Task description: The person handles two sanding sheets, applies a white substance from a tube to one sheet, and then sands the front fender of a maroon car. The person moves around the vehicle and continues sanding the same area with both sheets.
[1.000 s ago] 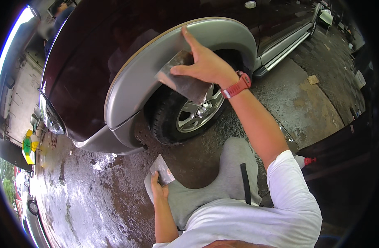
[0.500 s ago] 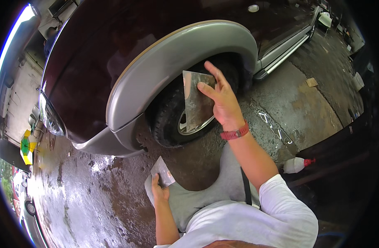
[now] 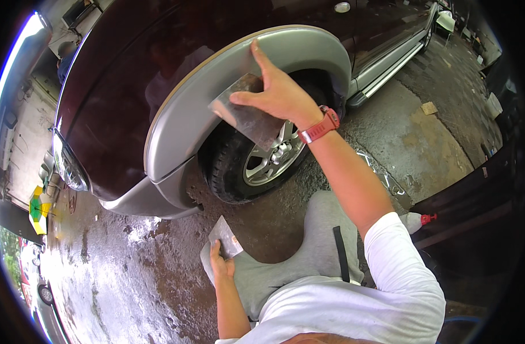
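My right hand [image 3: 285,100] holds a thin metal scraper plate [image 3: 257,117] in front of the wheel arch, its thumb over the plate's face. Pinkish paste is smeared along one edge of that plate. The index finger stretches up to the upper part of the silver fender flare [image 3: 185,117] and seems to touch it. Low on the left, by my knee, my left hand [image 3: 221,265] grips a smaller metal scraper [image 3: 225,236] with a little pinkish paste near its edge. The tyre [image 3: 225,178] and silver wheel rim [image 3: 274,162] are partly behind the larger plate and my arm.
The dark maroon car body [image 3: 119,86] fills the space ahead, with a side step [image 3: 388,74] at the right. A white bottle with a red top [image 3: 413,222] stands right of my arm. Wet concrete [image 3: 130,269] surrounds me; an open umbrella [image 3: 38,210] lies far left.
My right hand has moved up and left with its plate, from before the wheel to the fender flare, and the plate has tilted. My left hand stays nearly still.
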Motion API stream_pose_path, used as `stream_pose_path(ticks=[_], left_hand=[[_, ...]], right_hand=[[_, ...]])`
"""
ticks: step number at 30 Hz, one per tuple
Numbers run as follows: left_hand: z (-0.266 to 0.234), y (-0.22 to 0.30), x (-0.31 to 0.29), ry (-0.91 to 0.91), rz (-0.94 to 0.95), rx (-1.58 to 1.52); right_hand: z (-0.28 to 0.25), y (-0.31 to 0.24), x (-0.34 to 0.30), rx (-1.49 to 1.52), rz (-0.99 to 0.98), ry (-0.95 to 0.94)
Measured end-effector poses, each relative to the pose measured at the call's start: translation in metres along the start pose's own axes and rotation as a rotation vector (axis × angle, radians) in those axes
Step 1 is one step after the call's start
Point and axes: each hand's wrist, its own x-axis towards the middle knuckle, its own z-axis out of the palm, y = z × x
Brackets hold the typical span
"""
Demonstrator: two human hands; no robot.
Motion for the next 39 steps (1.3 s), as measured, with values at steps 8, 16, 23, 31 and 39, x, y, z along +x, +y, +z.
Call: stream_pose_path(ticks=[8,16,23,31,39], left_hand=[[0.01,0.001,-0.004,-0.007,0.011,0.017],[0.009,0.0,-0.005,0.041,-0.021,-0.002],[0.016,0.003,-0.01,0.049,-0.03,0.004],[0.004,-0.004,-0.002,0.038,-0.043,-0.047],[0.01,0.002,-0.005,0.04,-0.026,-0.022]], right_hand=[[0.014,-0.024,-0.021,0.254,-0.004,-0.138],[0.014,0.013,-0.133,1.521,0.607,0.56],[-0.011,0.004,-0.148,1.713,0.466,0.547],[-0.03,-0.022,-0.082,0.901,0.205,0.474],[-0.025,0.007,-0.017,-0.683,-0.418,0.351]])
